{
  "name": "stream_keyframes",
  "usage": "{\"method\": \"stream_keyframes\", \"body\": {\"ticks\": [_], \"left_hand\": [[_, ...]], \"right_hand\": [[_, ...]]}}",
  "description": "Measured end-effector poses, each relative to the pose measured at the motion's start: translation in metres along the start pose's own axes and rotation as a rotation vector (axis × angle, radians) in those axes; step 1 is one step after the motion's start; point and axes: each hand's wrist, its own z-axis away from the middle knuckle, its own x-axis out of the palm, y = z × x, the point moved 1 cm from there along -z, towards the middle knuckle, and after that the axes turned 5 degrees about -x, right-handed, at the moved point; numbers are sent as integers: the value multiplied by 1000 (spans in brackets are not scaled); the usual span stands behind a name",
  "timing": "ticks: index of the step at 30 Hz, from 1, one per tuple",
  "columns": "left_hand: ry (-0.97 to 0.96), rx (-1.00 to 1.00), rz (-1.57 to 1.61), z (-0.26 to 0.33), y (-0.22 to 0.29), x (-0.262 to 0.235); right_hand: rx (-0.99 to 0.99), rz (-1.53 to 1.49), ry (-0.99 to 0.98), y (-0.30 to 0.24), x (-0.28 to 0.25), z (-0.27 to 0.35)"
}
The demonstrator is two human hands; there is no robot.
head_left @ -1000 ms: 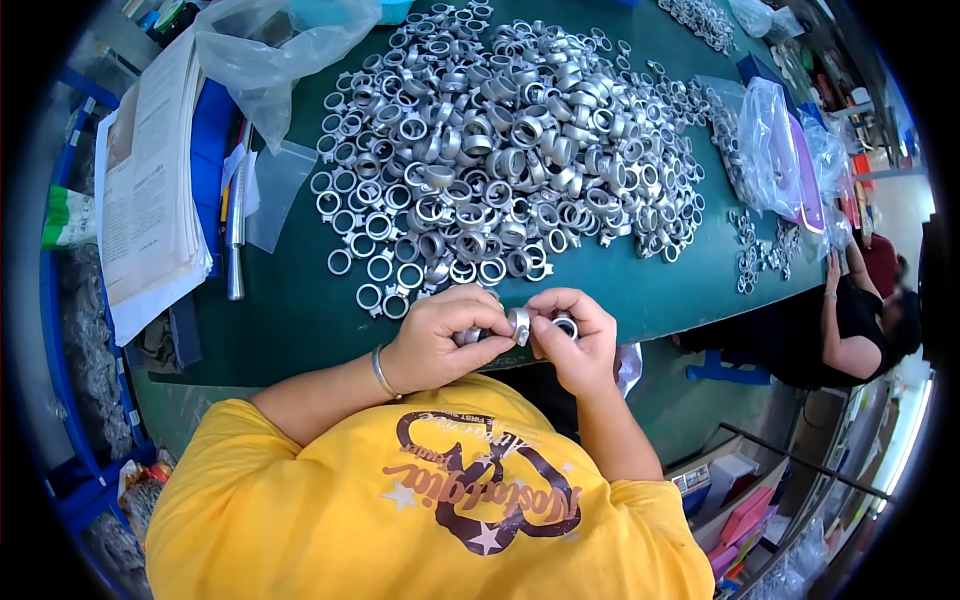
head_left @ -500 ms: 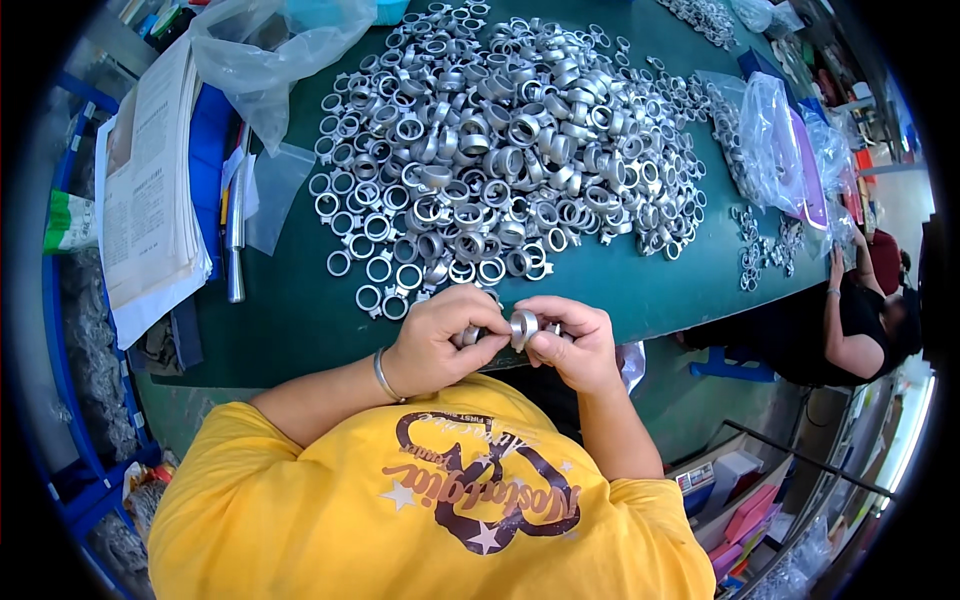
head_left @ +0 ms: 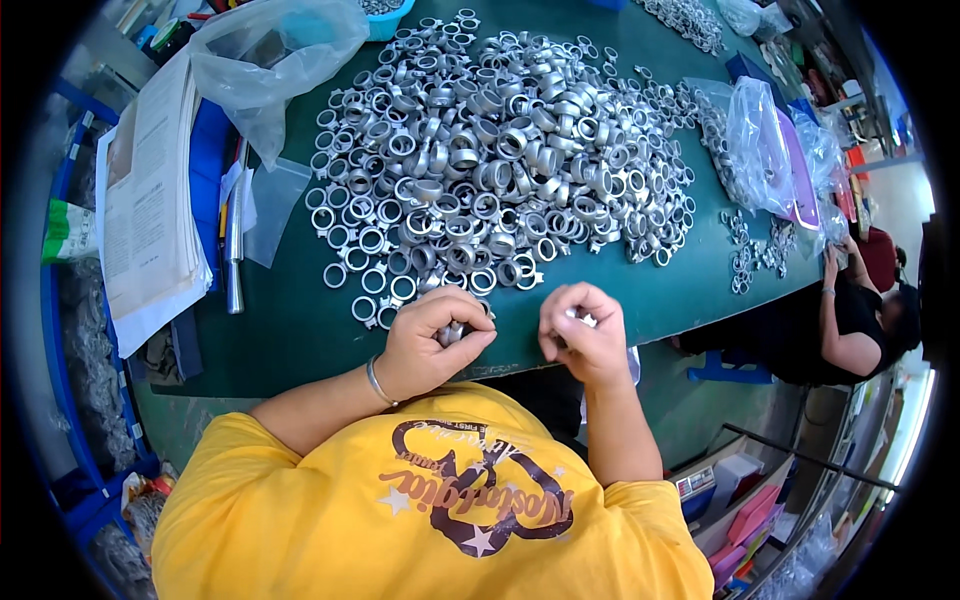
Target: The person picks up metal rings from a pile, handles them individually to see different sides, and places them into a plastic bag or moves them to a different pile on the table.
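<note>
"While your forearms rise past your yellow T-shirt (head_left: 385, 530), what do your hands hold?"
"Your left hand (head_left: 432, 340) has its fingers curled around a silvery metal ring (head_left: 452, 333), partly hidden. Your right hand (head_left: 590, 340), well apart from it, curls its fingers over a bright metal piece (head_left: 588, 320), too covered to identify."
"And beyond them?"
"On your green worktop (head_left: 270, 335) lies a heap of silvery lugged rings (head_left: 510, 160); at its far left, a light-blue basket (head_left: 395, 28)."
</note>
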Motion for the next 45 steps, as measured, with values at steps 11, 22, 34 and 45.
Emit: {"method": "stream_keyframes", "body": {"ticks": [11, 22, 34, 45], "left_hand": [[2, -15, -13, 1, 1, 1], [-73, -12, 24, 0, -4, -1], [-88, 50, 5, 0, 0, 4], [-55, 94, -24, 3, -1, 6]], "right_hand": [[-293, 1186, 143, 8, -1, -18], [-382, 802, -135, 10, 26, 5], [88, 287, 92, 9, 20, 12], [-222, 335, -146, 15, 12, 6]]}}
